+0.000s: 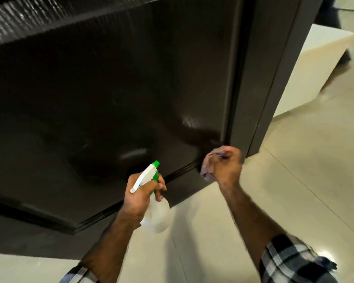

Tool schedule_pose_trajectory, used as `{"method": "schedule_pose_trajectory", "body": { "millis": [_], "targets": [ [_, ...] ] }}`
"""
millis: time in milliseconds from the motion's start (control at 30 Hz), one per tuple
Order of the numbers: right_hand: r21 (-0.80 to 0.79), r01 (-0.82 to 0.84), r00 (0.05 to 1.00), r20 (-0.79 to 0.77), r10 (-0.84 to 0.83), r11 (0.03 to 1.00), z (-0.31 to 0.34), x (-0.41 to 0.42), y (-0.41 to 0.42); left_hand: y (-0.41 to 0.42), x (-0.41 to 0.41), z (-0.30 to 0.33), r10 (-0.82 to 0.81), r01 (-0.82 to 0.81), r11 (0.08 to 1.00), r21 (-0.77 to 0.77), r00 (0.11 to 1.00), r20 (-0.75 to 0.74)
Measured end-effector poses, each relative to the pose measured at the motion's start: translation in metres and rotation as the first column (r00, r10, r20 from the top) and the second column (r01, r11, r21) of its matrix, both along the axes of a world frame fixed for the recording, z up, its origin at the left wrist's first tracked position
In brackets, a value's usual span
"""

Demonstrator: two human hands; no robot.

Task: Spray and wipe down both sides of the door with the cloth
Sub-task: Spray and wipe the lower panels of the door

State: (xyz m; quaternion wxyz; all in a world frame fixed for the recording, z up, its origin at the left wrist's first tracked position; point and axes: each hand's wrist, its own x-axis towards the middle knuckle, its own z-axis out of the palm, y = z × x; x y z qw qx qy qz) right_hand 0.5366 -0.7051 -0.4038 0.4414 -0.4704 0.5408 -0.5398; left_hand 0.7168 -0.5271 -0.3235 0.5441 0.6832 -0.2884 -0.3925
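Your left hand (140, 198) was wrapped around the neck of the spray bottle (154, 211), its green nozzle pointing up toward the dark door (110, 88). Your right hand (226, 167) had its fingers curled tight on a bunched cloth (207, 169), held at the door's lower right corner, just above the pale floor (294, 180).

Pale tiled floor (284, 180) — a white block (306, 74) stands on it.
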Motion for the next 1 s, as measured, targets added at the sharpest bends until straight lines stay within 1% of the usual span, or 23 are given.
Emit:
{"method": "schedule_pose_trajectory", "body": {
  "millis": [33, 100, 167, 200, 233, 300, 367, 400, 433, 467, 500, 567, 600, 667, 733, 767, 833, 867, 900, 967, 1000],
  "targets": [
    [0.004, -0.042, 0.997, -0.062, 0.042, 0.999, 0.002, -0.004, 0.001, -0.004, -0.003, 0.000, -0.019, 0.019, 1.000, 0.003, 1.000, 0.019],
    [-0.001, -0.024, 0.993, -0.114, 0.023, 1.000, 0.008, -0.017, -0.008, -0.010, -0.008, 0.001, -0.051, 0.051, 0.999, 0.003, 0.997, 0.049],
    [-0.003, 0.083, 0.995, -0.053, -0.084, 0.997, 0.008, -0.022, -0.017, -0.013, -0.010, 0.001, -0.073, 0.074, 0.997, -0.019, 0.996, 0.059],
    [-0.008, 0.095, 0.993, -0.069, -0.095, 0.995, 0.003, -0.020, -0.019, -0.016, -0.013, 0.002, -0.084, 0.087, 0.995, -0.042, 0.995, 0.058],
    [-0.010, 0.043, 0.980, -0.197, -0.044, 0.999, -0.004, -0.015, -0.012, -0.017, -0.015, 0.002, -0.089, 0.092, 0.994, -0.055, 0.995, 0.051],
    [0.015, -0.155, 0.897, -0.416, 0.147, 0.988, -0.025, -0.008, 0.001, -0.019, -0.020, 0.003, -0.098, 0.100, 0.993, -0.060, 0.995, 0.034],
    [0.075, -0.260, 0.814, -0.519, 0.261, 0.963, -0.029, -0.018, -0.004, -0.021, -0.025, 0.005, -0.116, 0.118, 0.992, -0.054, 0.992, 0.043],
    [0.094, -0.281, 0.792, -0.540, 0.286, 0.955, -0.026, -0.027, -0.014, -0.023, -0.027, 0.005, -0.125, 0.127, 0.991, -0.036, 0.991, 0.052],
    [0.119, -0.276, 0.795, -0.529, 0.296, 0.954, -0.016, -0.035, -0.026, -0.026, -0.029, 0.005, -0.138, 0.139, 0.990, -0.021, 0.989, 0.061],
    [0.131, -0.266, 0.816, -0.496, 0.296, 0.955, -0.006, -0.042, -0.038, -0.030, -0.031, 0.004, -0.144, 0.144, 0.990, -0.001, 0.987, 0.067],
    [0.131, -0.221, 0.857, -0.447, 0.257, 0.966, 0.004, -0.048, -0.046, -0.034, -0.034, 0.001, -0.149, 0.148, 0.989, 0.024, 0.987, 0.067],
    [0.090, -0.064, 0.942, -0.323, 0.090, 0.994, 0.020, -0.060, -0.053, -0.047, -0.041, -0.010, -0.156, 0.145, 0.984, 0.101, 0.981, 0.113],
    [0.090, 0.004, 0.967, -0.253, 0.019, 0.996, 0.028, -0.064, -0.049, -0.054, -0.046, -0.017, -0.154, 0.131, 0.979, 0.158, 0.978, 0.144],
    [0.126, 0.089, 0.995, -0.049, -0.083, 0.988, 0.028, -0.072, -0.038, -0.064, -0.053, -0.034, -0.147, 0.105, 0.967, 0.233, 0.974, 0.173],
    [0.196, 0.154, 0.965, 0.179, -0.190, 0.968, 0.016, -0.076, -0.028, -0.075, -0.059, -0.050, -0.163, 0.119, 0.959, 0.258, 0.974, 0.155],
    [0.258, 0.171, 0.928, 0.284, -0.243, 0.951, 0.004, -0.076, -0.024, -0.081, -0.062, -0.057, -0.179, 0.137, 0.956, 0.258, 0.973, 0.143],
    [0.397, 0.138, 0.829, 0.455, -0.325, 0.907, -0.017, -0.070, -0.011, -0.090, -0.068, -0.068, -0.176, 0.132, 0.957, 0.259, 0.972, 0.154],
    [0.435, 0.104, 0.799, 0.499, -0.335, 0.894, -0.027, -0.066, -0.003, -0.096, -0.072, -0.075, -0.153, 0.105, 0.959, 0.264, 0.974, 0.168],
    [0.444, 0.081, 0.794, 0.512, -0.327, 0.892, -0.034, -0.061, 0.003, -0.101, -0.076, -0.078, -0.124, 0.067, 0.959, 0.274, 0.972, 0.198],
    [0.442, 0.074, 0.825, 0.477, -0.304, 0.894, -0.040, -0.050, 0.010, -0.111, -0.083, -0.085, -0.074, 0.006, 0.964, 0.267, 0.967, 0.245],
    [0.426, 0.094, 0.847, 0.440, -0.297, 0.900, -0.037, -0.047, 0.010, -0.116, -0.085, -0.088, -0.064, 0.002, 0.968, 0.252, 0.969, 0.240]
  ]
}}
